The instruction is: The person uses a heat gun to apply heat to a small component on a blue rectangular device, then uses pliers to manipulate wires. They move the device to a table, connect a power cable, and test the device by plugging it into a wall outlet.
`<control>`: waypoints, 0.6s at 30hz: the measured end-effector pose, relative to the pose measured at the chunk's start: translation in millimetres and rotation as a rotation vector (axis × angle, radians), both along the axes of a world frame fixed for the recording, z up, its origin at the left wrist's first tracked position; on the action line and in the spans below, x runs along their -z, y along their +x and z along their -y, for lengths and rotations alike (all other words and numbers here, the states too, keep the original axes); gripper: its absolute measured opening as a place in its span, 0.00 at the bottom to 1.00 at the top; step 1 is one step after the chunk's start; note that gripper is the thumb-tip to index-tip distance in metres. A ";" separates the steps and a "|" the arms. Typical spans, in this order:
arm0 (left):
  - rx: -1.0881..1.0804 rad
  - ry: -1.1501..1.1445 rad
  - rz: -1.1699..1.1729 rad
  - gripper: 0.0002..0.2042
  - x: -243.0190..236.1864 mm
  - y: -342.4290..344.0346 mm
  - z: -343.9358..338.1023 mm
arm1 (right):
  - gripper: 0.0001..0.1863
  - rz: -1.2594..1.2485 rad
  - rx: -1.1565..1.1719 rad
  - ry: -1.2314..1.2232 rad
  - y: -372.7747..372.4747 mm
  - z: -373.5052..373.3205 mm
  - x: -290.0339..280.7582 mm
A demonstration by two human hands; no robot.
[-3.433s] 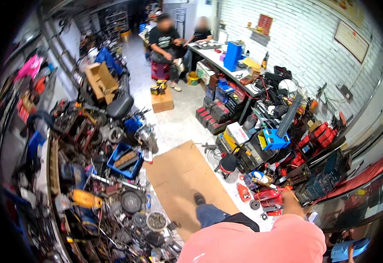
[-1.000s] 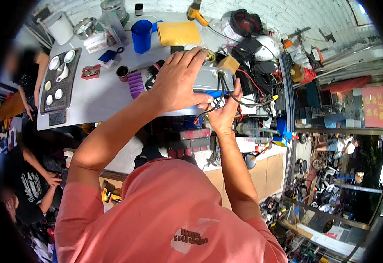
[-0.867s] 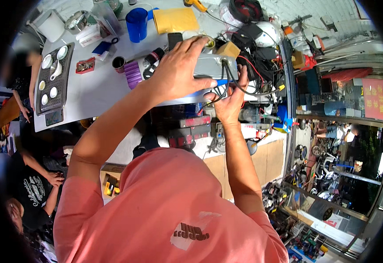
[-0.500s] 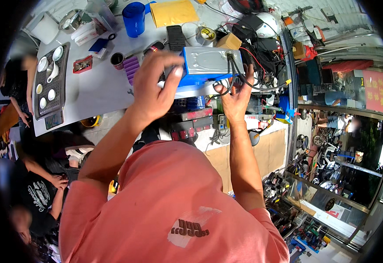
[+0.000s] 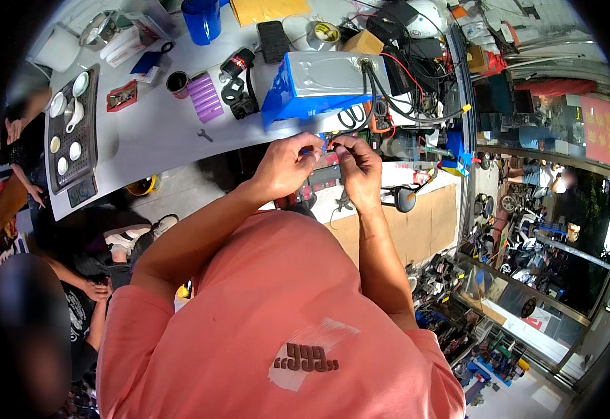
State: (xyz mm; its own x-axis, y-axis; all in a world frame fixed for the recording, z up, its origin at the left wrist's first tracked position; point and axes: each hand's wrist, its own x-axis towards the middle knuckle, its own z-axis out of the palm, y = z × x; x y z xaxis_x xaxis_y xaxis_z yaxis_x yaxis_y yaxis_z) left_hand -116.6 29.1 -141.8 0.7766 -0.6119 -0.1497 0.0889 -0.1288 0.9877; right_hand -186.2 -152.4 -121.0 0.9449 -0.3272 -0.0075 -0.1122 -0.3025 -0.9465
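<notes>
A blue box with a grey top rests at the table's front edge, black cables coming from its top. Just in front of it, both hands are raised and close together. My left hand is closed, thumb and fingertips together around something small that is mostly hidden. My right hand pinches a small red wire end or connector, its exact shape unclear. A multimeter and scissors lie right of the box; a purple ridged piece and a wrench lie to its left.
On the white table are a tea tray, a phone, a blue cylinder and tangled cables. Two seated people are at the left. Cardboard lies on the floor below; a glass door is at the right.
My view has swung from the shop floor to the table. My hands have let go of the blue box and come down toward me, closing on small things below the cables.
</notes>
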 end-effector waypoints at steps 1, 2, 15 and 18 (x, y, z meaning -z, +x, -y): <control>-0.006 -0.019 -0.017 0.11 -1.3 -0.7 -0.1 | 0.10 -0.016 0.000 0.007 -1.7 -2.6 -5.4; -0.013 -0.037 -0.034 0.10 -1.7 -1.6 0.1 | 0.10 -0.032 0.000 0.014 -4.3 -5.5 -10.8; 0.180 -0.329 -0.589 0.10 -31.4 1.0 -8.1 | 0.06 0.030 0.059 0.134 -39.8 -18.6 -39.2; 0.172 -0.374 -0.684 0.09 -38.3 -1.9 -9.2 | 0.07 0.011 0.075 0.058 -44.9 -23.4 -54.9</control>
State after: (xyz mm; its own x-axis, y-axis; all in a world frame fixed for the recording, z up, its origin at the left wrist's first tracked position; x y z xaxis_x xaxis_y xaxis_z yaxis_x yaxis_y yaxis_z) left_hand -118.5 38.3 -103.4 0.4768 -0.8188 -0.3197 0.6996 0.1333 0.7020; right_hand -231.1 -129.0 -66.1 0.9179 -0.3964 -0.0185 -0.1223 -0.2381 -0.9635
